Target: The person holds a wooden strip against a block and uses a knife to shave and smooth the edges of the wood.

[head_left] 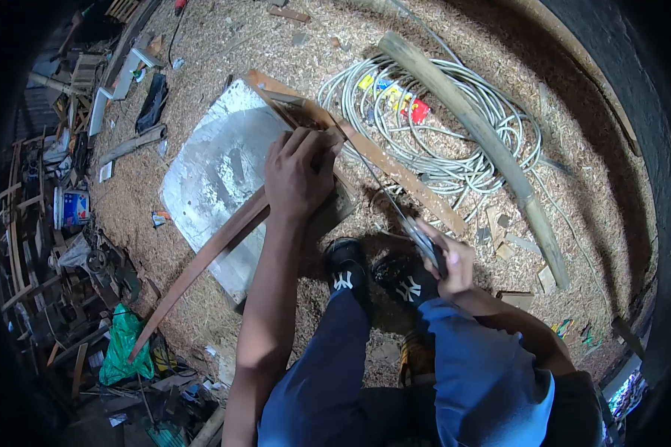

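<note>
My left hand (300, 170) is closed on a long reddish-brown wooden strip (220, 242), pressing it over a worn grey-white slab (201, 179). The strip slants down to the left, past the slab's edge. In my right hand (455, 261) is the dark handle of a handsaw (423, 240). Its thin blade, seen almost edge-on, reaches up-left to the wood just right of my left fingers. A flat brown board (402, 176) lies beneath the blade's far end, running down-right from the slab. Part of the strip is hidden under my left hand.
A coil of pale cable (511, 141) lies on the shavings-covered ground, with a thick wooden pole (473, 123) across it. Scrap wood, a white bucket (71, 207) and a green plastic bag (127, 346) crowd the left side. My shoes (344, 264) are close below the slab.
</note>
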